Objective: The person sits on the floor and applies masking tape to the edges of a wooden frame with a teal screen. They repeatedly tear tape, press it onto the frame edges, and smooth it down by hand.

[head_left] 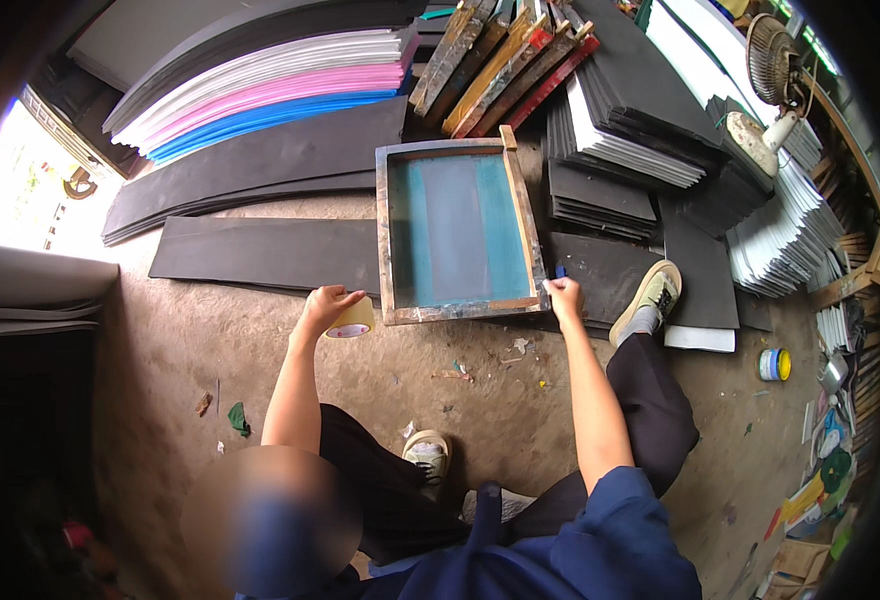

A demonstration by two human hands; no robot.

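Note:
My left hand point(327, 308) is closed around a roll of clear yellowish tape point(350, 322), just off the near left corner of a screen-printing frame point(384, 238). The frame has worn wooden sides and teal mesh with a greyish band down its middle. Its near right corner is gripped by my right hand point(566, 297). A small blue object point(560, 271) shows beside those fingers; its kind is unclear. Under and beside the frame are black foam sheets point(270, 248).
Stacked foam sheets in white, pink and blue point(280, 100) lie far left. More wooden frames point(505, 65) lean at the back. Black sheet piles point(640, 100) and a fan point(772, 60) stand right. A yellow-lidded tub point(774, 364) sits on the littered floor. My shoe point(650, 300) rests beside the sheets.

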